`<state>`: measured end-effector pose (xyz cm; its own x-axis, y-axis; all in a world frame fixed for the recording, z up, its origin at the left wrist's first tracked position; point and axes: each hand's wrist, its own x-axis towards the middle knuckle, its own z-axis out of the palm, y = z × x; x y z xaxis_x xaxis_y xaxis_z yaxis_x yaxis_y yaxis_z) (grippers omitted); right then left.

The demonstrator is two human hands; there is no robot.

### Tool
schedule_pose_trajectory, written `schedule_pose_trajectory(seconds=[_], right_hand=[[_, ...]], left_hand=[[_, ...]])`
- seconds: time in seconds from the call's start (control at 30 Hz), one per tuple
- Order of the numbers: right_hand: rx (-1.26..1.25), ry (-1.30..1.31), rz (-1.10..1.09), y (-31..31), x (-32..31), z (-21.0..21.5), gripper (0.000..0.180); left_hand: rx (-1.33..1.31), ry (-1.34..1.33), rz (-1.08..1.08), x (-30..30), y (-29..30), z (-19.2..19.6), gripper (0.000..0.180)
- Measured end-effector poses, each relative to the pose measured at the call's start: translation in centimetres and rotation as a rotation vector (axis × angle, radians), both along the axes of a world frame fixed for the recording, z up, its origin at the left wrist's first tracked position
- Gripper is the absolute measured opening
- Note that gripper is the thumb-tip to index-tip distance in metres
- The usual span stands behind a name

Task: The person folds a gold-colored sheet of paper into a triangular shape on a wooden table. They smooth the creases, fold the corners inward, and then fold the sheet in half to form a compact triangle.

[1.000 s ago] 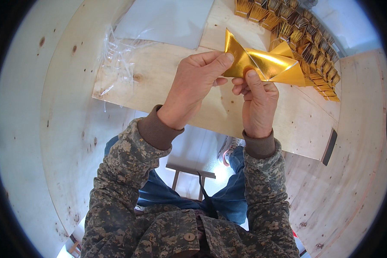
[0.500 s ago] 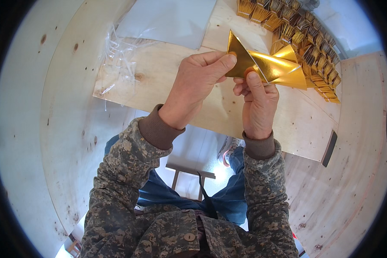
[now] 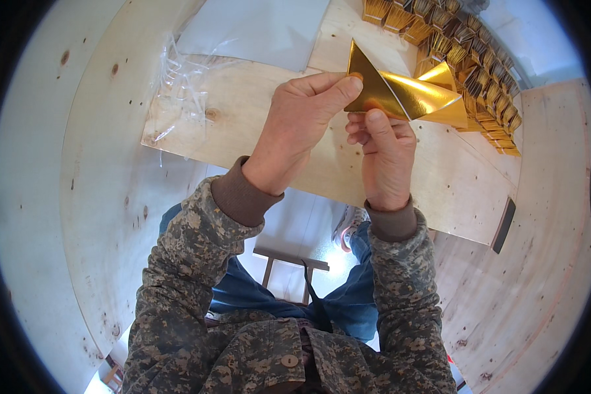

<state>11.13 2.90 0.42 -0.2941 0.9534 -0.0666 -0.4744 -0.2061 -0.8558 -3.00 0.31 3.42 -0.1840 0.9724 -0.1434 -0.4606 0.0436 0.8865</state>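
Observation:
A shiny gold foil paper [image 3: 410, 90], partly folded, is held up above the wooden table. Its left part forms a pointed triangle, and its right part spreads into loose flaps. My left hand [image 3: 302, 121] pinches the triangle's left edge between thumb and fingers. My right hand [image 3: 386, 154] is at the paper's lower edge, its thumb against the front and the other fingers curled beneath. The fingertips behind the paper are hidden.
Bundles of folded gold paper [image 3: 473, 65] are stacked in rows at the far right. A pale sheet [image 3: 256, 33] lies on the wooden table [image 3: 243, 125] at the back. Clear plastic strips [image 3: 177, 98] hang over its left edge. Wooden panels [image 3: 98, 164] rise on both sides.
My right hand has slid slightly left and down along the paper's lower edge. The gold paper has tilted a little, its top point slightly higher. My left hand has barely moved.

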Motion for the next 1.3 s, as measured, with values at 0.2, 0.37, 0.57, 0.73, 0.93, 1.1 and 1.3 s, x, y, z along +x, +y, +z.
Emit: schedule_pose_trajectory(seconds=[0.2, 0.37, 0.57, 0.73, 0.93, 1.1, 1.3], right_hand=[[0.090, -0.126, 0.036, -0.4, -0.6, -0.1, 0.019], [0.070, -0.098, 0.032, -0.7, -1.0, -0.1, 0.018], [0.070, -0.112, 0.011, -0.9, -1.0, 0.0, 0.016], [0.035, -0.039, 0.020, -0.7, -1.0, -0.3, 0.015], [-0.001, 0.062, 0.022, -0.6, -1.0, -0.5, 0.019], [0.028, 0.080, 0.033, -0.6, -1.1, -0.7, 0.018], [0.081, 0.044, 0.014, -0.8, -1.0, -0.6, 0.015]], left_hand=[[-0.052, -0.020, -0.022, 0.2, 0.1, -0.1, 0.026], [-0.017, -0.077, -0.122, -0.1, -0.1, 0.0, 0.026], [-0.035, -0.022, -0.048, 0.5, -0.3, 0.0, 0.026], [0.007, -0.038, -0.073, 0.5, -0.4, -0.2, 0.026], [0.019, 0.039, -0.124, -0.1, -0.2, 0.1, 0.024], [0.000, 0.033, -0.130, -0.2, -0.3, 0.3, 0.023], [0.020, 0.049, -0.146, -0.4, -0.3, 0.3, 0.023]])
